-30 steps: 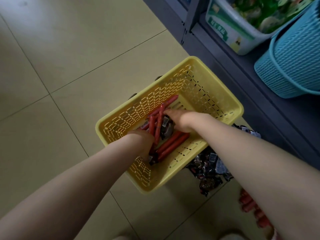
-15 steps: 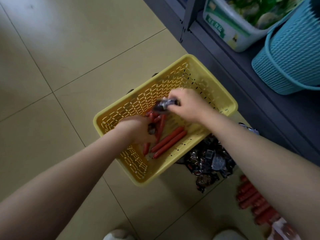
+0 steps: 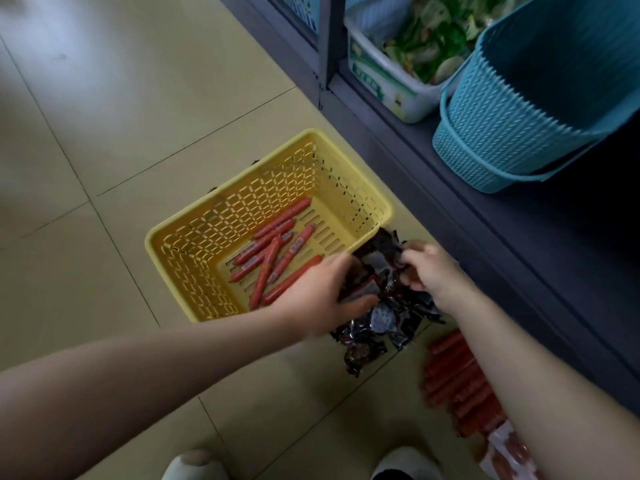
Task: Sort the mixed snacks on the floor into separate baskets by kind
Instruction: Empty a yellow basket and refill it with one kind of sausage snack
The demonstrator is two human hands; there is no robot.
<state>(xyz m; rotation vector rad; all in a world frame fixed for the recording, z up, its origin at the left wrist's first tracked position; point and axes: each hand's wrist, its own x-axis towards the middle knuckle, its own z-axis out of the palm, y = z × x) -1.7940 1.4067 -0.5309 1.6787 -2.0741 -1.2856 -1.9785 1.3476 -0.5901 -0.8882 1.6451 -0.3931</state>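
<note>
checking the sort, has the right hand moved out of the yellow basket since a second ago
Yes. The right hand was inside the yellow basket among the red sausages; now it is outside its near-right rim, over the dark wrapped snacks on the floor.

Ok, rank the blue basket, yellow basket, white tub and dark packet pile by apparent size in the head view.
1. Blue basket, cropped by the frame.
2. Yellow basket.
3. White tub and dark packet pile: look alike; both partly hidden.

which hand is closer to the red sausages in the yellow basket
Left. The left hand sits at the yellow basket near edge, overlapping the ends of the red sausages. The right hand is farther right, outside the basket, over the dark snack packets.
</note>
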